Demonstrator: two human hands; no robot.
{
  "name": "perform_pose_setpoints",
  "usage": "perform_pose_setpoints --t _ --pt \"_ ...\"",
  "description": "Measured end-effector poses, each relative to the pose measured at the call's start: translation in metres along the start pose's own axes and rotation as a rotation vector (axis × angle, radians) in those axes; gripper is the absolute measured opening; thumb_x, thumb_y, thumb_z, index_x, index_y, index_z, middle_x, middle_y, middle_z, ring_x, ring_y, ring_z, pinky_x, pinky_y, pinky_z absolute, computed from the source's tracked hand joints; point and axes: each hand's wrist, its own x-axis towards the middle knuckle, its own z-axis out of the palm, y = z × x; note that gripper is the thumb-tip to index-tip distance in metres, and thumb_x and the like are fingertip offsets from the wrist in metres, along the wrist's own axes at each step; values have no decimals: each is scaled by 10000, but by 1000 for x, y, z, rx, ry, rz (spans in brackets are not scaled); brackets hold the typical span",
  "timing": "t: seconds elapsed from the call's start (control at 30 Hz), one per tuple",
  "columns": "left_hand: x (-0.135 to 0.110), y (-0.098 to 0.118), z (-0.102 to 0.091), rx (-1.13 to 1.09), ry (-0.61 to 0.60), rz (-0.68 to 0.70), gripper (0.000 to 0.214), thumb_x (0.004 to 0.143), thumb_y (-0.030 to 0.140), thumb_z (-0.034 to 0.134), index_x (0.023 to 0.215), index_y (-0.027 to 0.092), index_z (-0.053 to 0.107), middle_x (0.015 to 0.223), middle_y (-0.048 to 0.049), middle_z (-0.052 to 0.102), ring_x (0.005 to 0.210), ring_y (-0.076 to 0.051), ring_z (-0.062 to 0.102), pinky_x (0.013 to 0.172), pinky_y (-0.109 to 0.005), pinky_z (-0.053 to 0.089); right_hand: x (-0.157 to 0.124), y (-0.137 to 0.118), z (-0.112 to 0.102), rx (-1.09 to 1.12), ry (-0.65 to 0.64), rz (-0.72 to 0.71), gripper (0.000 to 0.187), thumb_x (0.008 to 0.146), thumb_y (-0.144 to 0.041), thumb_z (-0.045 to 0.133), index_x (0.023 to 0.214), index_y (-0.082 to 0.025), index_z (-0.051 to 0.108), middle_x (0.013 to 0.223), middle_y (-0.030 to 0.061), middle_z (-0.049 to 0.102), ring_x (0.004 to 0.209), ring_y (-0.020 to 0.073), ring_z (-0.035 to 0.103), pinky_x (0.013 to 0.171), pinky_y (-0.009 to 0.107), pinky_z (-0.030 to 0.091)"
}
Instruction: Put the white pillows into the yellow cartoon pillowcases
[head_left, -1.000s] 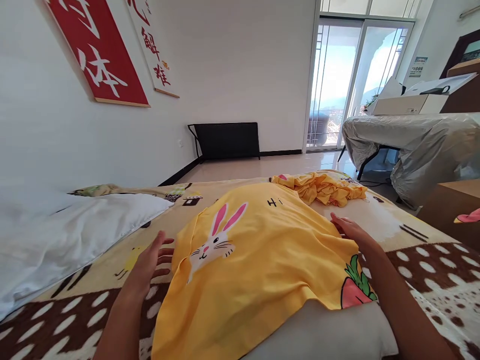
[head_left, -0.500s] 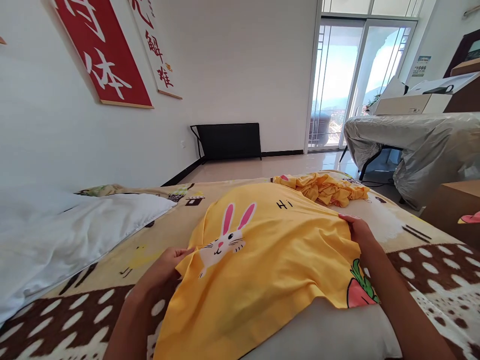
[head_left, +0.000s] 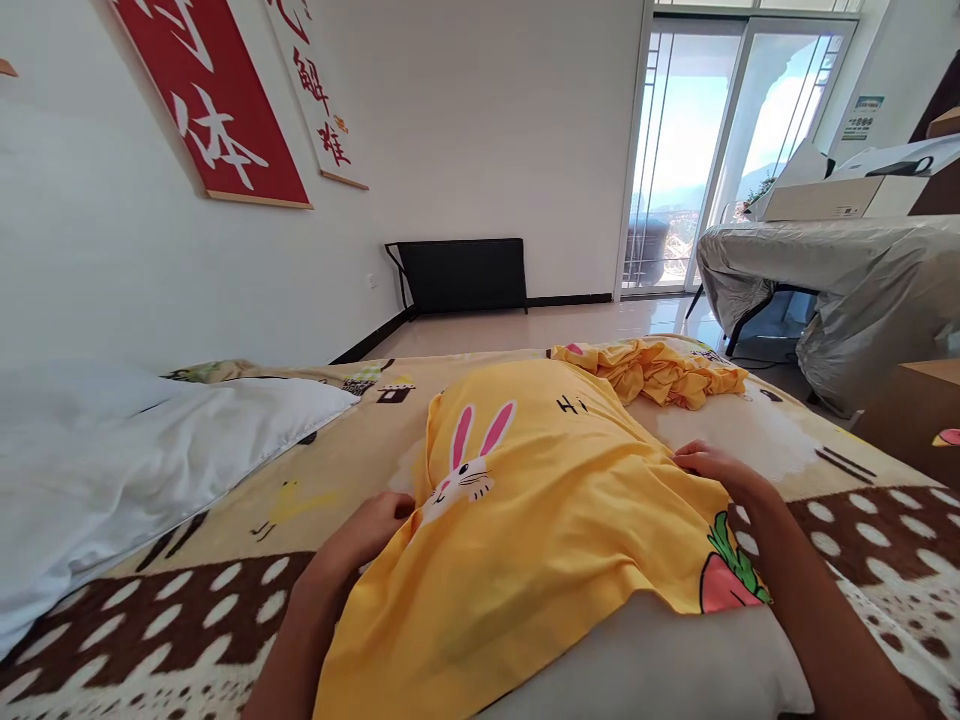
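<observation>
A yellow pillowcase [head_left: 525,540] with a printed rabbit, the word "Hi" and a carrot lies over a white pillow [head_left: 660,665], whose near end sticks out below the fabric. At the left edge, my left hand [head_left: 379,525] is closed, its fingers curled into the cloth beside the rabbit and partly hidden by it. On the opposite side, my right hand [head_left: 716,470] pinches the edge of the pillowcase above the carrot. Wrinkles run across the fabric between the two hands.
A patterned blanket [head_left: 172,630] covers the bed. Another white pillow [head_left: 187,460] lies at the left, and crumpled yellow fabric [head_left: 652,372] at the far right. Beyond stand a black folded frame [head_left: 465,275] and a plastic-covered table [head_left: 840,255]; a cardboard box [head_left: 907,420] is at right.
My left hand has moved inward to the right, drawing the pillowcase's left edge in, so the rabbit's face is partly folded under. My right hand stays at the right edge. The view shifts slightly.
</observation>
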Motion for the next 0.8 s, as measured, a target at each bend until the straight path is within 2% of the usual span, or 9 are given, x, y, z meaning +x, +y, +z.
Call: perform_pose_setpoints --t 0.1,0.13,0.2,0.3,0.4,0.47,0.57,0.67,0.8 --pt "-12 13 -9 48 218 123 398 731 418 489 1019 178 623 1132 -117 620 1060 -304 551 825 -323 458 -11 -18 -13 -218 132 -75 173 629 -364 655 617 -197 613 551 14 606 567 178 568 554 278 437" --pt "-19 19 -11 51 219 219 438 770 441 473 1116 198 586 1216 -105 582 1117 -287 527 896 -327 439 -18 -27 -15 -294 206 -157 179 656 -377 644 705 -205 639 658 34 653 655 202 597 618 297 454" --pt "-35 34 -10 69 85 444 484 792 485 515 1223 266 535 1301 -60 538 1187 -257 495 994 -329 396 -39 -48 -13 -396 255 -350 281 730 -418 606 940 -236 650 944 63 686 883 248 611 774 339 460" --pt "-49 51 -1 153 -87 602 431 776 496 587 1165 310 574 1339 -32 502 1233 -242 461 1054 -345 355 -65 -77 5 -426 -39 -542 429 775 -459 599 1166 -284 584 1217 57 600 1101 273 537 943 377 401" --pt "-49 57 11 213 -59 628 257 853 459 486 905 249 625 1208 -53 536 1127 -209 516 985 -318 412 -72 -89 30 -449 -220 -602 298 769 -410 625 1021 -252 633 1117 60 622 1022 244 556 918 368 413" --pt "-46 57 16 230 -70 671 277 896 404 409 803 222 596 1083 -60 547 1027 -187 535 918 -293 442 -68 -89 40 -442 -212 -629 158 799 -367 590 818 -213 623 923 51 631 874 199 562 812 329 444" --pt "-44 57 17 242 -76 709 294 925 349 334 774 206 542 973 -63 543 909 -182 528 851 -301 452 -63 -87 39 -379 -194 -664 183 822 -338 560 702 -200 565 793 29 588 752 158 521 704 279 443" --pt "-51 58 12 193 -22 706 261 935 346 292 829 214 490 1018 -70 537 961 -191 507 891 -312 424 -66 -88 29 -276 -128 -685 193 824 -354 561 705 -203 551 805 35 582 748 157 519 691 272 448" --pt "-64 63 9 57 84 644 243 933 388 289 902 239 478 1204 -50 544 1103 -179 505 910 -256 398 -72 -90 26 -158 1 -744 219 820 -386 576 703 -203 547 1030 76 616 963 212 555 864 324 435"
